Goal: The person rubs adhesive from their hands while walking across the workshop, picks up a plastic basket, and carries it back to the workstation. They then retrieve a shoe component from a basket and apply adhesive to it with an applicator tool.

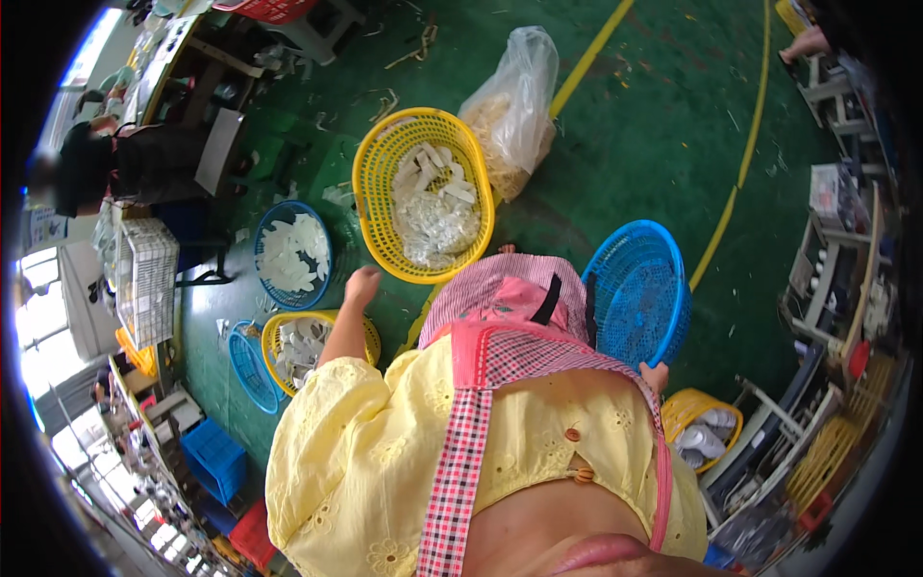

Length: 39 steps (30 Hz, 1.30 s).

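Note:
My right hand (655, 375) grips the near rim of a blue mesh basket (685, 288), which is tilted beside my apron on the right; no contents show in it. On the left, my left hand (362, 286) hangs with its fingers curled in and nothing visible in them. It is nearest to a large yellow basket (367, 207) on the floor ahead. That basket holds clear plastic pieces (437, 226) and white strips (428, 165). Beneath my left forearm a smaller yellow basket (375, 337) holds pale flat pieces.
A clear plastic bag (519, 106) with tan material stands behind the large basket. At left are a dark blue basket (327, 260) of white pieces and a light blue basket (252, 380). Another person (144, 163) is at the far left. Racks (827, 298) line the right.

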Motion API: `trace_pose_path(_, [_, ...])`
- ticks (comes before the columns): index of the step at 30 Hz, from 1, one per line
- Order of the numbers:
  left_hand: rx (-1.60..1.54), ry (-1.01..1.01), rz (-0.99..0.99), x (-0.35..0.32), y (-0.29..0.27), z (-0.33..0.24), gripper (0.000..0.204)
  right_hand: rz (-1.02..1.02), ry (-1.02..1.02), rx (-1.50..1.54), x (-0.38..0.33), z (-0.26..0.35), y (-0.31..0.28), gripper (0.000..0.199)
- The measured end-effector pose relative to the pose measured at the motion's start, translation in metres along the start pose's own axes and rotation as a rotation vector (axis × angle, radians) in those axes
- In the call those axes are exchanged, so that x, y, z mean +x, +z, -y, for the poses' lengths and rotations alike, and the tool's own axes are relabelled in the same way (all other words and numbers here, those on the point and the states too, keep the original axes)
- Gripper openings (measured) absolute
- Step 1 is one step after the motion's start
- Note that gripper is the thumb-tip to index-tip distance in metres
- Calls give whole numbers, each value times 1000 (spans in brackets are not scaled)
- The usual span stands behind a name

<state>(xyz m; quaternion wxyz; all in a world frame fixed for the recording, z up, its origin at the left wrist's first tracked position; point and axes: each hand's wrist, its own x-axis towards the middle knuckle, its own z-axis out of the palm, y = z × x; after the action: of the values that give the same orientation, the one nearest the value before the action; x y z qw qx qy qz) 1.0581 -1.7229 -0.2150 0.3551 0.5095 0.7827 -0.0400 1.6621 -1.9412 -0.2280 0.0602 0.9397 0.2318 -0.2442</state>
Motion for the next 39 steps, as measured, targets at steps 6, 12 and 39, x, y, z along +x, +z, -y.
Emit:
trace_pose_path(6, [-161,379,142,16,0,-229,30,18,-140,55,116,88,-43,22])
trace_pose_path(12, [221,445,307,30,34,-280,34,67,-219,68,169,136,-73,22])
trace_pose_path(39, [-382,-507,592,-77,105,-73,28,121,-385,-375,239,356,-147,21])
